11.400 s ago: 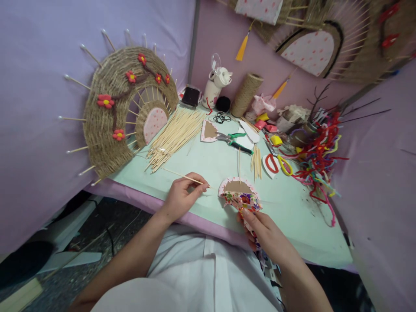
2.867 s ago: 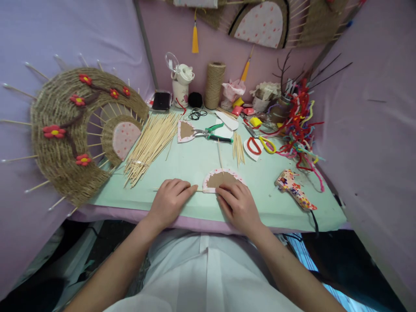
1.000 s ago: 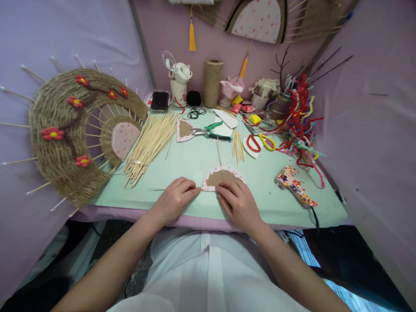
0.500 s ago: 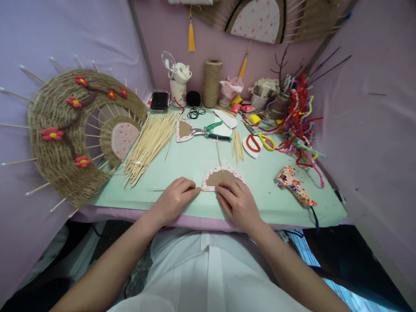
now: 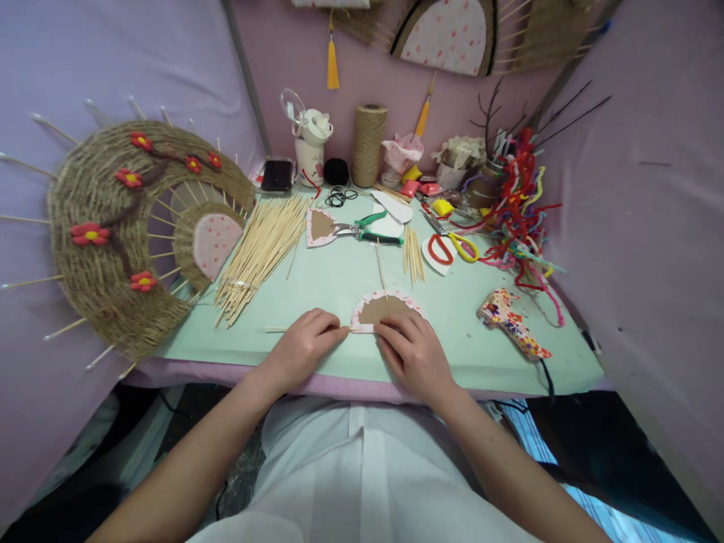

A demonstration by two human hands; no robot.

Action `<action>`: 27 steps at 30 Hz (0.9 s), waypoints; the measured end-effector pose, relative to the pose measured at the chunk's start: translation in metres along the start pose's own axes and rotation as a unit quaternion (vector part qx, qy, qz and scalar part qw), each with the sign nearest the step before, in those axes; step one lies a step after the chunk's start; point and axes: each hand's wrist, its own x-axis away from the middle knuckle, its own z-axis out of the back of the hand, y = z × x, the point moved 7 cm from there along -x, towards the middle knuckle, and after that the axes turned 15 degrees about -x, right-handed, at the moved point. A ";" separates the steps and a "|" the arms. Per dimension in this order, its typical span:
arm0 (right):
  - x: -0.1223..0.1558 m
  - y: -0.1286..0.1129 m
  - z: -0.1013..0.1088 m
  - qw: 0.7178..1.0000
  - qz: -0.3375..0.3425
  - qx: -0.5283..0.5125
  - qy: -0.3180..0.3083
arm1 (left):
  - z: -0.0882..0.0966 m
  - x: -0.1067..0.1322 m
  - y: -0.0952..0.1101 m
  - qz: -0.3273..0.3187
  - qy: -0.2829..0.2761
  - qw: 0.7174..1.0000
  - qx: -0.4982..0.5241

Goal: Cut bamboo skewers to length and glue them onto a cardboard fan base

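Note:
A cardboard half-disc [image 5: 388,308] with a pink-and-white cloth rim lies on the table, its straight side towards me. One thin stick [image 5: 381,265] points away from its curved edge. My left hand [image 5: 305,345] is closed on another thin wooden stick [image 5: 276,329], which lies sideways with its tip at the half-disc's left corner. Bent fingers of my right hand [image 5: 415,351] press on the half-disc's lower right part and hide it. What lies beneath those fingertips is hidden.
A bundle of sticks [image 5: 263,253] lies left, beside a twine-wrapped fan shape [image 5: 102,249] with red flowers. Beyond the half-disc are green-handled pliers [image 5: 370,228], a smaller cloth-edged piece [image 5: 321,228] and scissors [image 5: 452,247]. A flower-patterned glue gun [image 5: 513,323] with a black cord lies right.

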 end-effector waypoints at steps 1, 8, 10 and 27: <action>0.000 0.000 0.000 1.000 0.000 0.000 0.000 | 0.000 0.000 0.000 -0.001 0.001 1.000 -0.001; 0.001 0.001 0.000 1.000 0.002 0.000 0.006 | 0.001 -0.001 0.000 0.005 -0.001 1.000 0.002; 0.001 0.001 0.000 1.000 0.000 0.002 0.004 | 0.001 -0.001 0.000 0.005 0.000 1.000 0.003; 0.000 0.000 0.001 1.000 -0.001 0.004 0.004 | 0.001 -0.001 0.001 0.006 0.001 1.000 0.001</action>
